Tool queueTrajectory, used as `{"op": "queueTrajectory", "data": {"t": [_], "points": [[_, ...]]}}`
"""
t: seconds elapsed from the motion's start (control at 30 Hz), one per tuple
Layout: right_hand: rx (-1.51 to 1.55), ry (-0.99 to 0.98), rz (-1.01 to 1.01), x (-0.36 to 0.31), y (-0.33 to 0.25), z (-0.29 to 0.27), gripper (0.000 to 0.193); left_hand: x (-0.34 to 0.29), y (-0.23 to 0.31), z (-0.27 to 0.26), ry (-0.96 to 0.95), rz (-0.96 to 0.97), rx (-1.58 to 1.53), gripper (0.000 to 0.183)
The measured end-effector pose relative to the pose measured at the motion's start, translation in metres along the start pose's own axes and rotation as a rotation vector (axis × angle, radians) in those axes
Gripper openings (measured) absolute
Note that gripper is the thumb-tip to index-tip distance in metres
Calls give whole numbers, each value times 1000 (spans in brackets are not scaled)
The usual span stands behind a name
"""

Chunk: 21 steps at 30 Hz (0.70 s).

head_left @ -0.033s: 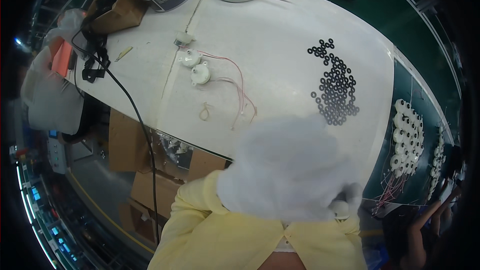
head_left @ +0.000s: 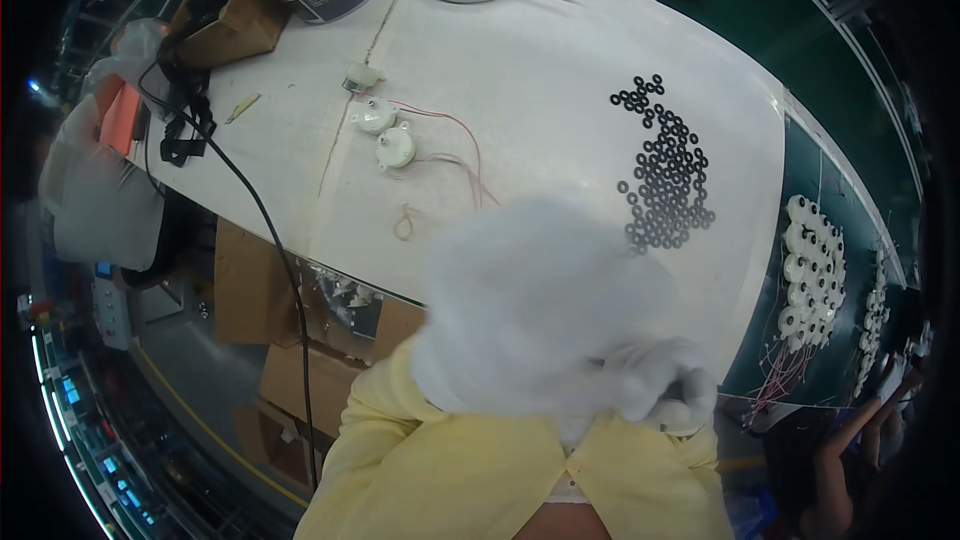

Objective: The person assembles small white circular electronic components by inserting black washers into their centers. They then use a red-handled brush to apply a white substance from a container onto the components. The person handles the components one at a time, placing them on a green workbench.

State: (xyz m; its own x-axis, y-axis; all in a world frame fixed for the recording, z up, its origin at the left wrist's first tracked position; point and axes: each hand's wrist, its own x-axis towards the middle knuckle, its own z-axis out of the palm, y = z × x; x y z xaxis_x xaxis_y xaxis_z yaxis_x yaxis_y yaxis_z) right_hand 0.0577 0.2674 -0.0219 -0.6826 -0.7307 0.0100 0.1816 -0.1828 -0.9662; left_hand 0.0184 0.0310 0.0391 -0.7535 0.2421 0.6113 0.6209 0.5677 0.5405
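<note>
1. Pale rounded piece [head_left: 682, 417]: sitting low at the right hand, close to the yellow jacket [head_left: 450, 470]. It is showing smooth and white, partly covered; whether it is a loose part or gloved thumb, I cannot tell.
2. Right hand [head_left: 652, 380], gloved: fingers are curling over that piece, a dark gap showing between; a firm pinch cannot be confirmed.
3. Left hand [head_left: 540, 310], gloved: blurring into a white mass near the lens. Cannot tell whether its fingers are spreading or pressing together.
4. Change: the left glove is shifting up and leftward, uncovering more right-hand fingers and hiding the lower wire ends. My reading: handling is continuing, with the right hand less obstructed.
5. Beyond, on the white table [head_left: 530, 80]: white round units [head_left: 395, 147] are trailing reddish wires [head_left: 440, 112]; black rings [head_left: 668, 170] are lying loosely clustered.
6. Farther right: more white units [head_left: 812, 270] are standing in packed rows.
</note>
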Motion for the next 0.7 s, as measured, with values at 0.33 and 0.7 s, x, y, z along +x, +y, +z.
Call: {"op": "queueTrajectory", "data": {"t": [0.33,0.7], "points": [[546,-779,-367,-25,-40,-41,52,-33,-99,-49,83,-680,650,26],[-929,771,427,-16,-51,-22,42,-39,-81,-30,-58,-244,744,27]]}}
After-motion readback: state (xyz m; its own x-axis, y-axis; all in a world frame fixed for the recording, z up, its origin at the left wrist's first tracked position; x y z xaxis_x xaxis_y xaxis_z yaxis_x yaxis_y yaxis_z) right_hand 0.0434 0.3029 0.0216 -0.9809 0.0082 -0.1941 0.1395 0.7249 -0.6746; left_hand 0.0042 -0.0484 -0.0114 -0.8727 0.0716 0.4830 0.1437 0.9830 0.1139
